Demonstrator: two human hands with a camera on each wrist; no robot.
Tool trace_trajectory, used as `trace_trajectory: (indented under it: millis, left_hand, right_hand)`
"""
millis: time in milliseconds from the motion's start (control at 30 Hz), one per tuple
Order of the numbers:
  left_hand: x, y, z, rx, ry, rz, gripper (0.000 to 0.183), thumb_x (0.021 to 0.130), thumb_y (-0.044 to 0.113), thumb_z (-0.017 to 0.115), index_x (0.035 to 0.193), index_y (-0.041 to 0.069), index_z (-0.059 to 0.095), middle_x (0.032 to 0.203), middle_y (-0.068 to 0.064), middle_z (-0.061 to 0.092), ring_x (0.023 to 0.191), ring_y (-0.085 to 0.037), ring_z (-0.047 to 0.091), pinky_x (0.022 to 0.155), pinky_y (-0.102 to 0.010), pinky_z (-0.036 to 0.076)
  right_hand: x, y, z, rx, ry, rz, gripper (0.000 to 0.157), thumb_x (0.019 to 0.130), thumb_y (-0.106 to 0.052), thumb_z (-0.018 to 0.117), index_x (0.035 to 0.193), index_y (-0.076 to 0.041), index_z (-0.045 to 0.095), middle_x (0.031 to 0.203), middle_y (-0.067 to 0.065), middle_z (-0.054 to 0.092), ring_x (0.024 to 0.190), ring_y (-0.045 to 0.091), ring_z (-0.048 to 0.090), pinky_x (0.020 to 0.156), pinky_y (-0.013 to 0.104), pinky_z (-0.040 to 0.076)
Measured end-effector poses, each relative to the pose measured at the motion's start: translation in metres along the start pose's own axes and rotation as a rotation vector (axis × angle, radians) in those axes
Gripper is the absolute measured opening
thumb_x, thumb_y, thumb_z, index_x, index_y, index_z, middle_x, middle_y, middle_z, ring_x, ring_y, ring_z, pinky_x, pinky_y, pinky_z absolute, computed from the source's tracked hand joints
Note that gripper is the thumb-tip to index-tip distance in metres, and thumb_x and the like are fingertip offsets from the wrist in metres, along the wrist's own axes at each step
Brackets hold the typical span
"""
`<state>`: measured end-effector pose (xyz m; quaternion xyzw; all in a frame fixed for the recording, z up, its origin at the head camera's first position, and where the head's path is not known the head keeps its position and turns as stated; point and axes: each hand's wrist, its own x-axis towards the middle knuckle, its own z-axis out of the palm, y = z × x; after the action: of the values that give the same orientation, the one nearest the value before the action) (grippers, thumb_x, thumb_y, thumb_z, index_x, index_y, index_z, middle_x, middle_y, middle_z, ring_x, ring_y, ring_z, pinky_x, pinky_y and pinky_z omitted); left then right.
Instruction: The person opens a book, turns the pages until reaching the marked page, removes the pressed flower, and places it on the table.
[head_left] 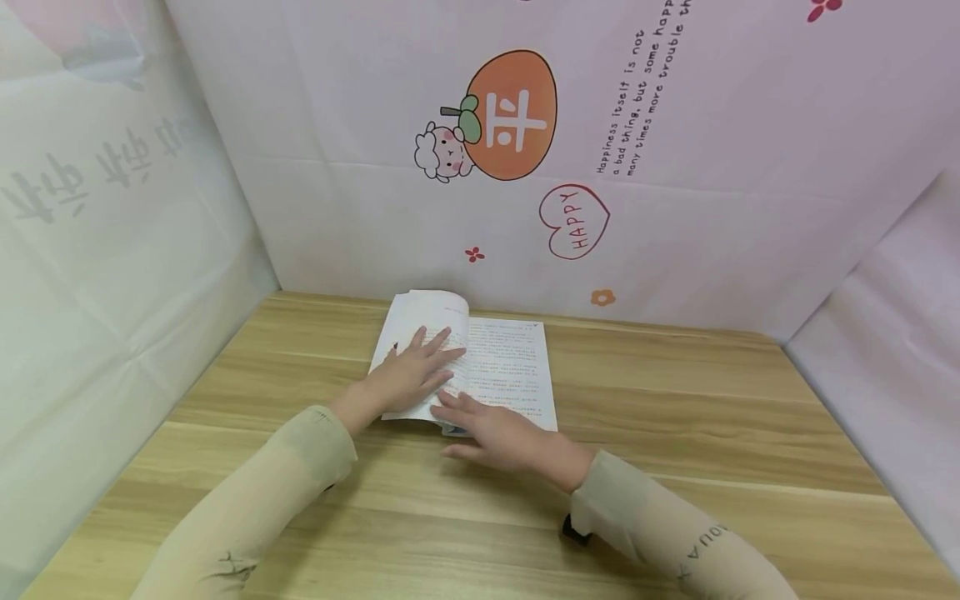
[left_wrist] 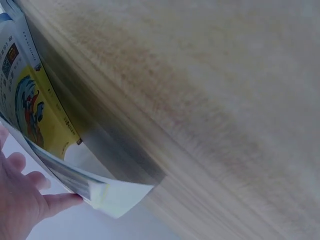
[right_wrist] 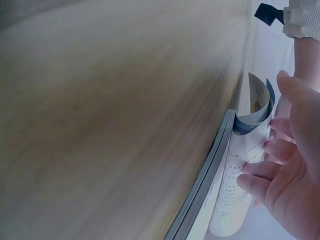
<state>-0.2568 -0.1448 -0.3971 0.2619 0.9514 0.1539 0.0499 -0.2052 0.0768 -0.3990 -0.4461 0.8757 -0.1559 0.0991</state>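
Note:
An open book [head_left: 512, 360] with printed pages lies near the back of the wooden table. My left hand [head_left: 407, 379] rests on its left page with the fingers spread. The right hand [head_left: 501, 432] lies lower, over the bottom of the book by the middle fold, its fingers extended. In the right wrist view, the left-side pages curl over in a roll [right_wrist: 237, 185] and the fingertips of my right hand [right_wrist: 295, 160] are right at it. The left wrist view shows a yellow printed cover [left_wrist: 52, 117] bowed up off the table, beside my left hand [left_wrist: 25, 197].
The wooden table [head_left: 675, 400] runs back to a white printed cloth wall [head_left: 360, 217] just behind the book. Another cloth [head_left: 112, 275] hangs along the left side, and a third [head_left: 885, 333] on the right. A dark strap [head_left: 576, 531] shows under the right sleeve.

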Motion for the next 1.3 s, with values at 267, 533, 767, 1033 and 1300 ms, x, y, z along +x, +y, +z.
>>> trace_trajectory:
  millis: [267,533,767,1033,1300]
  left_hand:
    - [0.002,-0.001,0.002,0.018,-0.063,-0.059,0.051,0.111,0.05,0.032,0.159,0.034,0.039,0.171,0.004,0.011,0.155,-0.041,0.001,0.11,-0.08,0.01]
    - [-0.001,-0.007,0.001,0.022,-0.056,-0.051,0.053,0.111,0.048,0.033,0.16,0.028,0.04,0.171,0.0,0.012,0.154,-0.043,0.003,0.111,-0.079,0.012]
    - [-0.003,-0.009,0.001,0.015,-0.049,-0.052,0.054,0.112,0.045,0.036,0.16,0.021,0.039,0.17,-0.002,0.017,0.154,-0.043,0.007,0.111,-0.077,0.016]
    - [-0.005,-0.012,0.002,-0.003,-0.074,-0.067,0.056,0.111,0.046,0.036,0.16,0.017,0.038,0.169,-0.005,0.023,0.152,-0.045,0.014,0.111,-0.074,0.023]
    - [-0.005,-0.013,0.003,-0.052,-0.115,-0.087,0.059,0.11,0.047,0.04,0.162,0.018,0.034,0.17,-0.003,0.018,0.154,-0.043,0.009,0.115,-0.068,0.024]
  right_hand:
    - [0.002,0.003,-0.003,-0.011,-0.038,-0.052,0.06,0.105,-0.04,0.059,0.158,-0.017,0.042,0.167,0.004,0.023,0.153,0.031,0.022,0.112,0.052,0.039]
    - [-0.007,0.019,-0.008,0.001,-0.061,-0.007,0.061,0.105,-0.041,0.06,0.158,-0.019,0.042,0.167,0.001,0.027,0.15,0.028,0.031,0.113,0.052,0.04]
    - [-0.018,0.038,-0.013,-0.002,-0.072,0.058,0.064,0.103,-0.039,0.063,0.158,-0.016,0.041,0.165,0.007,0.033,0.147,0.032,0.037,0.113,0.051,0.039]
    - [-0.032,0.056,-0.021,-0.017,-0.119,0.171,0.073,0.094,-0.043,0.074,0.155,-0.013,0.047,0.163,0.013,0.035,0.148,0.038,0.034,0.114,0.053,0.037]
    - [-0.043,0.063,-0.029,0.02,-0.152,0.247,0.074,0.09,-0.033,0.082,0.151,-0.006,0.05,0.162,0.02,0.034,0.149,0.043,0.029,0.117,0.054,0.032]
